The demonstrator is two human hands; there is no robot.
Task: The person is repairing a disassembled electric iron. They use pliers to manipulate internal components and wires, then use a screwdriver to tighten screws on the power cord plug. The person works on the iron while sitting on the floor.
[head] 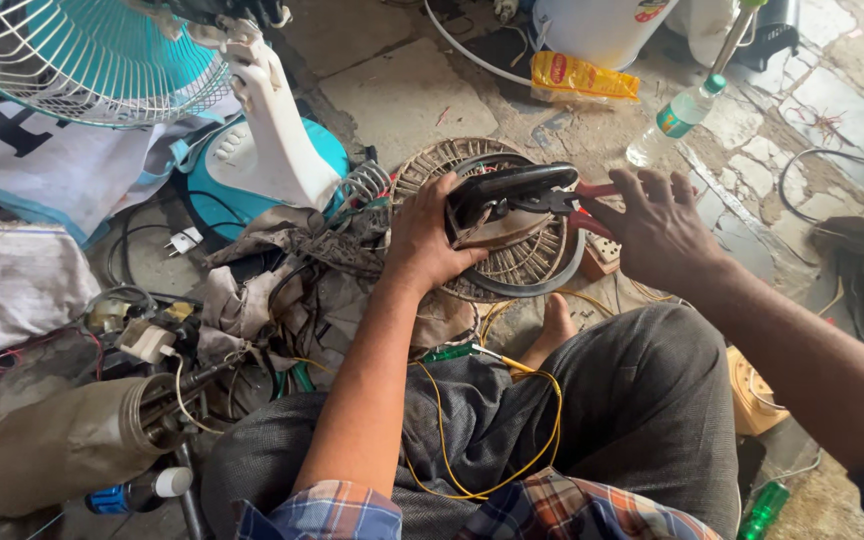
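Observation:
My left hand (pixel 422 240) grips a black curved part (pixel 512 190) held against a round, ribbed fan motor housing (pixel 522 265) in front of my knees. My right hand (pixel 657 230) holds red-handled pliers (pixel 577 205) whose jaws reach the black part from the right. Yellow wires (pixel 542 400) loop across my lap, over grey trousers.
A teal and white table fan (pixel 252 140) stands at the upper left with its grille. Tangled cables, rags and a plug (pixel 184 240) lie on the left. A plastic bottle (pixel 677 115), a yellow packet (pixel 582 78) and a white bucket (pixel 602 25) sit on the stone floor beyond.

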